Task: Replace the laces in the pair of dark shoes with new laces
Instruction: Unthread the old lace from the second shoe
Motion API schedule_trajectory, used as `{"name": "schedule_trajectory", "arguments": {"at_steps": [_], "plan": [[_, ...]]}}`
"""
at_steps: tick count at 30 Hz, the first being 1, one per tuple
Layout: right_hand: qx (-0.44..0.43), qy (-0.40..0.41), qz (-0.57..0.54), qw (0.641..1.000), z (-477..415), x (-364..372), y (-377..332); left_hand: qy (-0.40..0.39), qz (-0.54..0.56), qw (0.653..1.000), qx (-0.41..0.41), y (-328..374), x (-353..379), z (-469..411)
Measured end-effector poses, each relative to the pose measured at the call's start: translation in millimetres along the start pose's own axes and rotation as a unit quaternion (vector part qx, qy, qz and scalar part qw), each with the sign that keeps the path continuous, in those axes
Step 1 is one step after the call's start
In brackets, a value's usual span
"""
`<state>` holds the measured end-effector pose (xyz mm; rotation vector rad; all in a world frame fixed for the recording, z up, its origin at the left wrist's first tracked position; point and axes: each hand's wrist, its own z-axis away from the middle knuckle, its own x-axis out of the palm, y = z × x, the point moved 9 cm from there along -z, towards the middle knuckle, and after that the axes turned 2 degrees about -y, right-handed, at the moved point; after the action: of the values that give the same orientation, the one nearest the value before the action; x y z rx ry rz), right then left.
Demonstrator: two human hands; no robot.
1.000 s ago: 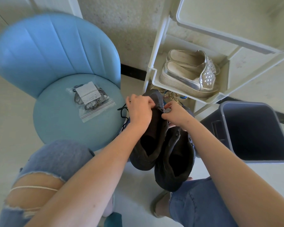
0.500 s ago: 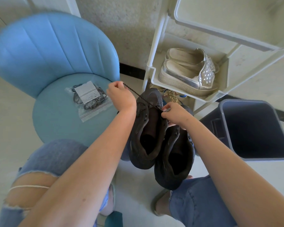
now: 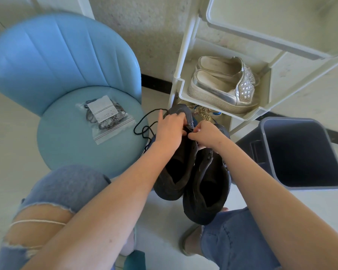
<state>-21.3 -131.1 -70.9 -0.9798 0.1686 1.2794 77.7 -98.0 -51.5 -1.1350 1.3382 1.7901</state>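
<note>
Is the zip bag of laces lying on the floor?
No, the zip bag lies flat on the blue chair seat, above the floor.

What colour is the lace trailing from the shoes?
Dark, near black: loose lace, head view, against the light-blue chair seat.

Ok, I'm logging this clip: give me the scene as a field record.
left hand: grips front of one black fabric shoe
right hand: pinches at the same shoe's eyelets
second black shoe: alongside, touching
dark cord lace: trails loose over blue padded chair edge
clear plastic bag of laces: on chair seat
nearby: grey plastic bin, silver shoes on white rack
</note>
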Motion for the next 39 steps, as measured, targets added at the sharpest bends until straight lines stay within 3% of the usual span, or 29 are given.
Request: {"name": "schedule_trajectory", "arguments": {"at_steps": [7,10,13,16,20,21,23,25,27,29,31,34,39], "plan": [[0.007,0.023,0.029,0.999,-2,-3,2,0.008,-0.03,1.0,0.002,0,4,-2],[0.008,0.022,0.019,1.0,-1,-3,2,0.018,-0.009,0.998,-0.057,-10,3,-1],[0.008,0.03,0.029,0.999,-4,-3,3,0.066,0.104,0.982,-0.143,-29,-6,9],[0.022,0.025,0.042,0.999,-8,-1,4,0.111,0.26,0.93,-0.236,-54,-14,16],[0.047,0.03,0.032,0.998,-8,-4,13,0.195,0.423,0.814,-0.347,-90,-31,21],[0.045,0.032,0.034,0.998,-8,-5,14,0.207,0.432,0.8,-0.36,-97,-37,20],[0.03,0.03,0.042,0.998,-7,-7,12,0.166,0.431,0.823,-0.329,-88,-42,10],[0.016,0.013,0.057,0.998,-6,-3,5,0.071,0.388,0.879,-0.268,-61,-33,2],[0.013,0.008,0.055,0.998,-4,0,2,0.006,0.273,0.935,-0.224,-43,-21,4],[0.005,0.013,0.038,0.999,-4,2,2,-0.017,0.145,0.97,-0.197,-37,-16,8],[-0.02,0.057,0.027,0.998,-5,-4,0,-0.04,0.088,0.977,-0.19,-37,-10,12],[-0.109,0.144,0.062,0.982,-6,-15,-19,-0.106,0.126,0.967,-0.194,-37,7,17],[-0.128,0.112,0.094,0.981,-16,-3,-24,-0.1,0.107,0.973,-0.179,-34,7,18]]}}
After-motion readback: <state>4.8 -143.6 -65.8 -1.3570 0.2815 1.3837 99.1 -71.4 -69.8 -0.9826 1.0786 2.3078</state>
